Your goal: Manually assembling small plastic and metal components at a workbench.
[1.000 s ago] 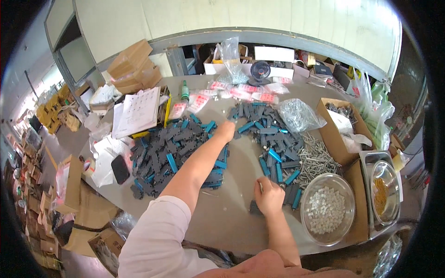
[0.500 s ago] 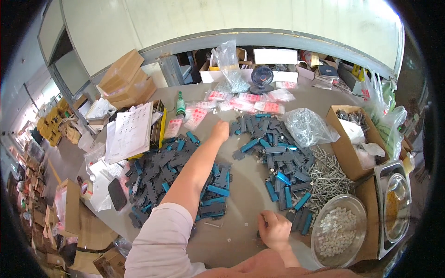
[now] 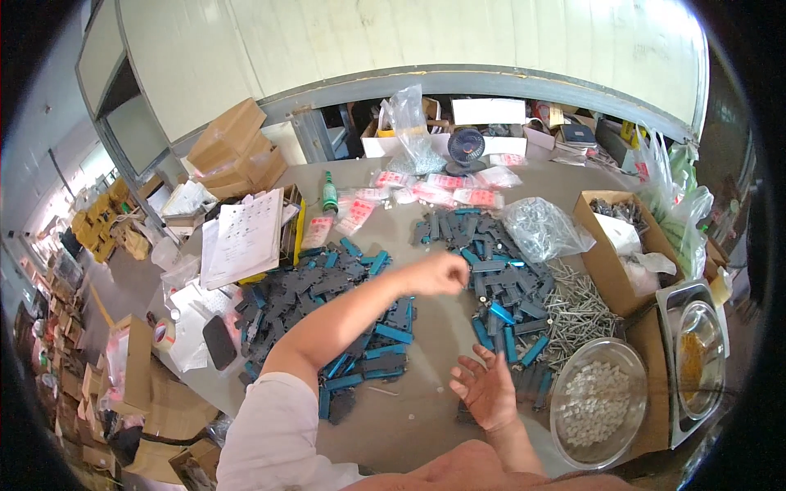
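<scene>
The left hand (image 3: 448, 274) swung right, curled on what I can't tell; the right hand (image 3: 489, 394) opened wide; both near long grey-and-blue plastic blocks (image 3: 509, 284).

Workshop, worktable (image 3: 430, 344), heaped parts (image 3: 299, 290), loose screws (image 3: 577, 311)

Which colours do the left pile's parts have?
The parts are dark grey and blue, best seen in head view.

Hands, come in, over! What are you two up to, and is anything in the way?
Left hand curled by grey-and-blue parts, contents hidden. Right hand open, fingers spread. Clear bowl of white pieces close on its right.
</scene>
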The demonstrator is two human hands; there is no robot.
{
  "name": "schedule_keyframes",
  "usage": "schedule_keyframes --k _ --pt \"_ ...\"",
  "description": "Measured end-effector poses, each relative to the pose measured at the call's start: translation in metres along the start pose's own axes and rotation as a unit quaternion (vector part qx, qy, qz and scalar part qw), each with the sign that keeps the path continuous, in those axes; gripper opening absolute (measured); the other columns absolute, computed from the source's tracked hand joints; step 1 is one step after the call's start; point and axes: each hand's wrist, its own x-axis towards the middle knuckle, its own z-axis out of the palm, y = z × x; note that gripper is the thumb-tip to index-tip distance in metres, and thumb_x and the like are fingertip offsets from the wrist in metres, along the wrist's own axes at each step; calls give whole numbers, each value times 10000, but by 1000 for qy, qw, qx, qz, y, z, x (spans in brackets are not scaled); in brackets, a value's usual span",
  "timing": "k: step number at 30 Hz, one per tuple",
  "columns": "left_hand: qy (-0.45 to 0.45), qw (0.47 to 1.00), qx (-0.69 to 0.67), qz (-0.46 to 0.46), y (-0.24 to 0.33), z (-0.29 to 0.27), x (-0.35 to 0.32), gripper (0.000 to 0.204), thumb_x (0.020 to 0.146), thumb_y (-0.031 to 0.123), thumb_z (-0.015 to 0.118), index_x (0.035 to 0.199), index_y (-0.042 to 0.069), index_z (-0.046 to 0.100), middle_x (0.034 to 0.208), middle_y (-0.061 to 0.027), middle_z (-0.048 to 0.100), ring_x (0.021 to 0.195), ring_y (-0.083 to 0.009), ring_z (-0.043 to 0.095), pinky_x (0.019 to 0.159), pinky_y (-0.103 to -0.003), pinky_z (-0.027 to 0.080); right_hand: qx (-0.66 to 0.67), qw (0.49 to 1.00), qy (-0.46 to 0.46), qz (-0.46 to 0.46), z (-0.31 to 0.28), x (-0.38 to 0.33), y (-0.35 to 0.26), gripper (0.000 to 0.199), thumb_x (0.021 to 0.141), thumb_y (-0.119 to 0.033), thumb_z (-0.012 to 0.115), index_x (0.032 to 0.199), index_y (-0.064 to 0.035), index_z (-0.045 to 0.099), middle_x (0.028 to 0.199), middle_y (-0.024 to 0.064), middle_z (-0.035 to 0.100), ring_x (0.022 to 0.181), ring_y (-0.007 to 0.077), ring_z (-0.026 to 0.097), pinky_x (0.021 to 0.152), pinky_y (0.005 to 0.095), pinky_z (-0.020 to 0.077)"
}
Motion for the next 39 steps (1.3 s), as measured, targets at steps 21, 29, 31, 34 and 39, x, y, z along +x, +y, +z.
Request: schedule_keyframes --k 21,29,31,34,39 --pt "326 780 425 -323 -312 -115 57 378 835 110 493 1193 -10 518 1294 -205 466 1228 -359 411 1011 -468 361 -19 991 111 73 -22 5 -6 270 871 -300 592 806 -40 559 702 66 540 613 136 460 586 303 367" --pt "148 801 452 -364 -233 -90 66 224 813 29 487 927 -25 672 1021 -215 644 967 -355 627 811 -428 524 -19 980 155 120 -16 4 -12 253 894 -279 561 814 -40 538 710 61 517 631 122 449 564 287 355" --pt "167 803 468 -330 -214 -77 50 197 806 31 499 810 -17 690 889 -207 667 828 -364 659 725 -426 547 -26 984 137 114 -12 2 -15 245 904 -278 547 824 -47 533 716 57 517 624 116 443 544 282 349" --pt "199 827 412 -327 -174 -61 37 190 789 18 504 829 -17 686 891 -234 654 860 -393 641 747 -423 541 41 985 74 152 -15 0 -17 238 919 -289 527 856 -59 530 749 52 523 620 113 439 511 276 337" --pt "81 963 228 -116 -67 -15 14 239 719 104 626 940 34 684 907 -161 671 861 -296 643 779 -398 499 170 973 81 137 -12 5 -8 336 954 -340 439 1008 -25 543 885 93 553 743 193 518 642 297 434"
